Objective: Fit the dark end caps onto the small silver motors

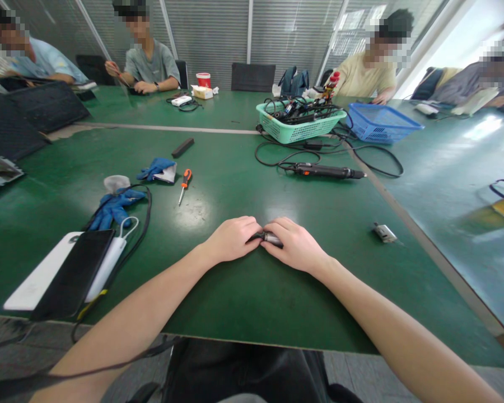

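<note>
Inspection at the near edge of the green desk (252, 302): the person's left hand (231, 239) and right hand (294, 245) meet at the centre of the view, resting low over the desk. Between them sits a small cylindrical part (272, 239), dark at one end and bright metal along its body; its exact type cannot be confirmed at this view. The fingers (275, 225) of both hands are curled narrow and hold the part from opposite ends, with the fingertips nearly meeting over it.

Left of the hands lie a black smartphone (73, 274) on a white power bank (63, 268), with a black cable (140, 235) beside them. Farther up are a blue glove (115, 208), a second blue glove (156, 169), and an orange-handled screwdriver (185, 184). To the right lies a small metal fitting (384, 232), well apart from the right hand.

At mid-desk is a black electric screwdriver (325, 170) with its cord. Beyond it are a green plastic basket (300, 120) holding tools and cables, and an unfilled-looking blue plastic basket (380, 123). Four co-workers (147, 64) sit around the far side.
</note>
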The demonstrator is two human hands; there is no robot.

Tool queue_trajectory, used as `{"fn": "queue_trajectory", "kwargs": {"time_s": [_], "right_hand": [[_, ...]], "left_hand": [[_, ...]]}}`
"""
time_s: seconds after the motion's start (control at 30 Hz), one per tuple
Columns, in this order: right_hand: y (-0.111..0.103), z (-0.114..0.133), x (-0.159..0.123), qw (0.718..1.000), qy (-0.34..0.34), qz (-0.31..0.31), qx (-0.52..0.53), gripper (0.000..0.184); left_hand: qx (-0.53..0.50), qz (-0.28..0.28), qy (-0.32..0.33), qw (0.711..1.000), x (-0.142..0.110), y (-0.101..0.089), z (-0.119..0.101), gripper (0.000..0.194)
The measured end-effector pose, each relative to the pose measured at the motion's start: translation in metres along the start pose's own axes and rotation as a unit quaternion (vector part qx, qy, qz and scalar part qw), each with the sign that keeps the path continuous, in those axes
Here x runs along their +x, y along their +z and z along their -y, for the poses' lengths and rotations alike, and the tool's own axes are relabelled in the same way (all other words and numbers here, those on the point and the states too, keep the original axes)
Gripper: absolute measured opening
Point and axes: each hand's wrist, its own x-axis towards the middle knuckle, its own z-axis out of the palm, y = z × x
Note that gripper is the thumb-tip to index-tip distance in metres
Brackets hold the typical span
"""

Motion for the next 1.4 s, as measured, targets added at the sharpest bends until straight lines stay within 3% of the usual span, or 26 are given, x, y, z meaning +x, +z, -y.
{"fn": "queue_trajectory", "kwargs": {"time_s": [1.4], "right_hand": [[-0.0012, -0.0019, -0.0012, 1.000, 0.007, 0.009, 0.024, 0.018]], "left_hand": [[-0.002, -0.005, 0.009, 1.000, 0.0000, 0.0030, 0.0005, 0.017]]}}
